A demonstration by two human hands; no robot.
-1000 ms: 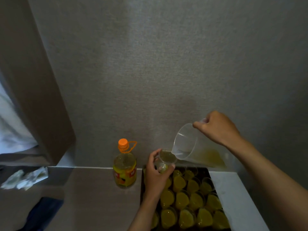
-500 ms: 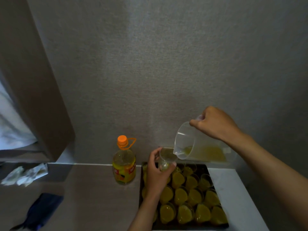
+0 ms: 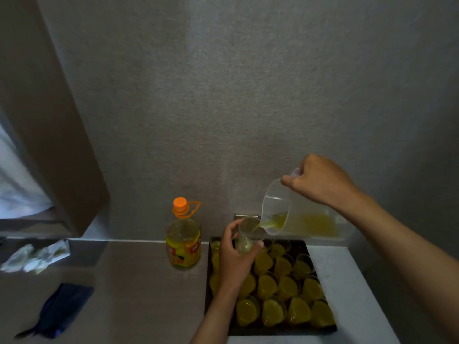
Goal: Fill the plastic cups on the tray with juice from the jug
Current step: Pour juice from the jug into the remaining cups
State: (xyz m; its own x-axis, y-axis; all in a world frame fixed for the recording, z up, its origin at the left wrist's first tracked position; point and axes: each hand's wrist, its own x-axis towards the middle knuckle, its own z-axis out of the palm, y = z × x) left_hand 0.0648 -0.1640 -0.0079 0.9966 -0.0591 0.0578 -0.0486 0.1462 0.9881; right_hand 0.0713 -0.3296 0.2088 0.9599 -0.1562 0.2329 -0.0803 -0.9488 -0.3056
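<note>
Grey textured wall (image 3: 248, 95) behind brown counter (image 3: 136, 281). Left hand (image 3: 236, 259) wraps cup (image 3: 248, 234), held above dark tray (image 3: 273, 330) of filled cups (image 3: 285, 286). Right hand (image 3: 320, 182) grips jug (image 3: 298, 217) handle, jug tilted, juice running from spout into cup. Bottle (image 3: 183, 242) just left of tray. Blue cloth (image 3: 62, 309), crumpled paper (image 3: 34, 256) far left.

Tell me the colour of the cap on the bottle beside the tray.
Orange: the cap tops the bottle, seen in the head view.
</note>
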